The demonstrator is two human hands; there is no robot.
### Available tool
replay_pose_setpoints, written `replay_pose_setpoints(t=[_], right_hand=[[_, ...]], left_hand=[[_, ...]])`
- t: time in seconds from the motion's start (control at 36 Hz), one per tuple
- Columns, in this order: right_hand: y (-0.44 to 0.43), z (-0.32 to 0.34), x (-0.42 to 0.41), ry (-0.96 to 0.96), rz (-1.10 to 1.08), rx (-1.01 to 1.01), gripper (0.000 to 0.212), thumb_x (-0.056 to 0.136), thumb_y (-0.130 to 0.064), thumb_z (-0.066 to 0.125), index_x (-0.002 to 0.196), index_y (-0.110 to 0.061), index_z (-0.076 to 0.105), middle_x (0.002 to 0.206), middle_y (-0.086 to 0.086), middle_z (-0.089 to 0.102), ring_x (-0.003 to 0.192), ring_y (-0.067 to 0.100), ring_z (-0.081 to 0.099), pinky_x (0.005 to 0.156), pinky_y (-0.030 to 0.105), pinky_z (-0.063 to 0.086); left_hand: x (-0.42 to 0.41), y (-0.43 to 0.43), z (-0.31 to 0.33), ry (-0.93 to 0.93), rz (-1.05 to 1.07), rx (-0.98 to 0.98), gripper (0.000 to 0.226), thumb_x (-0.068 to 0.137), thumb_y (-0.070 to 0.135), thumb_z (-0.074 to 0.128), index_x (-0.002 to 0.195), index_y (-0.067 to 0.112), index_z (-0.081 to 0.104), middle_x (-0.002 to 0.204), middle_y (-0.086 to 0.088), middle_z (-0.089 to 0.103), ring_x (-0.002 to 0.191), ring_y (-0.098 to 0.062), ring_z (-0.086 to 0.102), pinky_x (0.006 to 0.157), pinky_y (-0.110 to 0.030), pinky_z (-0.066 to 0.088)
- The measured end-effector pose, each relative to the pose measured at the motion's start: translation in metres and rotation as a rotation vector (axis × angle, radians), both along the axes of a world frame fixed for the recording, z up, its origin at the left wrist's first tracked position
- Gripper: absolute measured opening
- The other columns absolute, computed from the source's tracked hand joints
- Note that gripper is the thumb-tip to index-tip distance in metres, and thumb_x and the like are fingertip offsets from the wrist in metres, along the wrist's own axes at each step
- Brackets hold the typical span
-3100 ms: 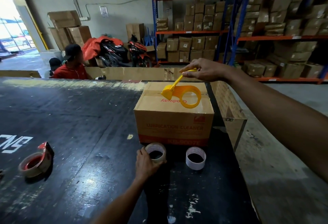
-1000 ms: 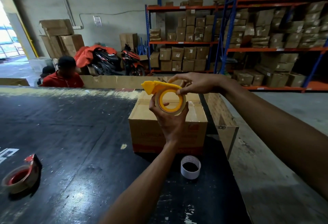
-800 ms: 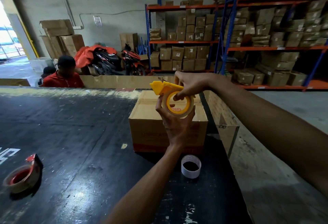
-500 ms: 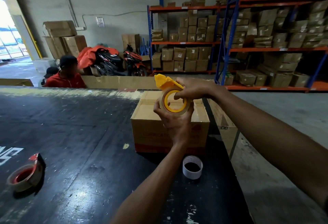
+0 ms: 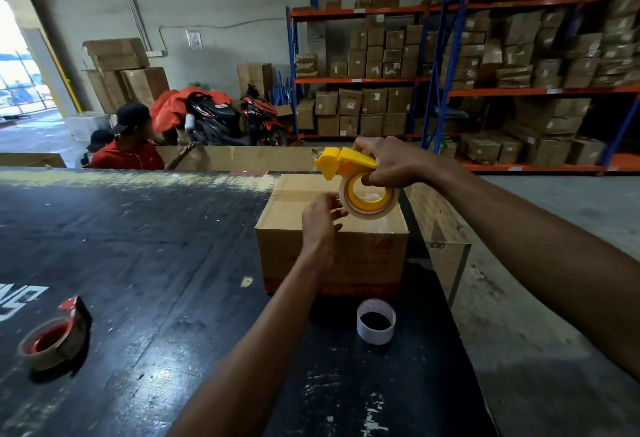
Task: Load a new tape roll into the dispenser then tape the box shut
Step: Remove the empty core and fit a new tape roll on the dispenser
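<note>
In the middle of the frame, above the box [image 5: 332, 228], the right hand [image 5: 388, 163] is gripping the yellow dispenser [image 5: 346, 163]. The left hand [image 5: 320, 218] is pinching the tape roll [image 5: 367, 209] sitting on it.

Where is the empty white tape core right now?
In the head view the empty white tape core stands upright on the black table, just in front of the cardboard box, toward the table's right edge and untouched by either hand.

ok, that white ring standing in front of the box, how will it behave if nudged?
The white ring looks like a bare core, so probably very light. It stands on its flat end on the table, so it likely slides rather than rolls. Tipped over, it would probably roll.
</note>
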State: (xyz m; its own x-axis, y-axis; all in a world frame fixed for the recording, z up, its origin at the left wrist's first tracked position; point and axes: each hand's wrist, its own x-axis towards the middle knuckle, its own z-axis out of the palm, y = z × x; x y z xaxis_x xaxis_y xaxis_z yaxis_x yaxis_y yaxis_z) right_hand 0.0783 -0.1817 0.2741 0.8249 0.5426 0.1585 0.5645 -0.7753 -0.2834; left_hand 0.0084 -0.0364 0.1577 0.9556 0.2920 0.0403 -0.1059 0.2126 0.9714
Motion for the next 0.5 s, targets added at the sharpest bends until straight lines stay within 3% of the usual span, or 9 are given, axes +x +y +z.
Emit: replay_pose_setpoints(t=[0.14, 0.25, 0.36, 0.5], right_hand=[[-0.001, -0.003, -0.004, -0.068, 0.047, -0.042, 0.060, 0.086, -0.021, 0.076, 0.137, -0.022, 0.045, 0.094, -0.006, 0.056, 0.077, 0.008, 0.057, 0.059, 0.026, 0.040], [-0.001, -0.009, -0.006, -0.125, 0.077, -0.084, 0.061, 0.086, -0.021, 0.076, 0.139, -0.022, 0.045, 0.102, 0.001, 0.061, 0.080, 0.012, 0.061, 0.062, 0.029, 0.048], [-0.002, -0.011, -0.007, -0.160, 0.081, -0.101, 0.063, 0.086, -0.021, 0.076, 0.140, -0.023, 0.044, 0.094, -0.004, 0.059, 0.074, 0.010, 0.061, 0.058, 0.025, 0.044], [-0.001, -0.014, -0.006, -0.191, 0.066, -0.111, 0.066, 0.086, -0.017, 0.076, 0.143, -0.023, 0.043, 0.088, -0.007, 0.059, 0.069, 0.009, 0.062, 0.054, 0.021, 0.040]], left_hand=[[0.009, 0.018, 0.014, 0.184, -0.200, -0.098, 0.030, 0.106, 0.032, 0.044, 0.098, 0.011, 0.064, 0.088, -0.007, 0.067, 0.083, -0.019, 0.062, 0.075, -0.032, 0.047], [0.013, 0.030, 0.021, 0.322, -0.324, -0.088, 0.030, 0.105, 0.034, 0.050, 0.088, 0.012, 0.060, 0.072, -0.003, 0.059, 0.067, -0.015, 0.056, 0.064, -0.028, 0.046], [0.016, 0.035, 0.027, 0.436, -0.437, 0.000, 0.036, 0.103, 0.043, 0.051, 0.089, 0.011, 0.058, 0.070, -0.005, 0.061, 0.067, -0.016, 0.057, 0.064, -0.028, 0.048], [0.025, 0.037, 0.032, 0.437, -0.439, 0.069, 0.029, 0.105, 0.034, 0.052, 0.108, 0.006, 0.061, 0.096, -0.011, 0.069, 0.085, -0.021, 0.071, 0.076, -0.035, 0.061]])
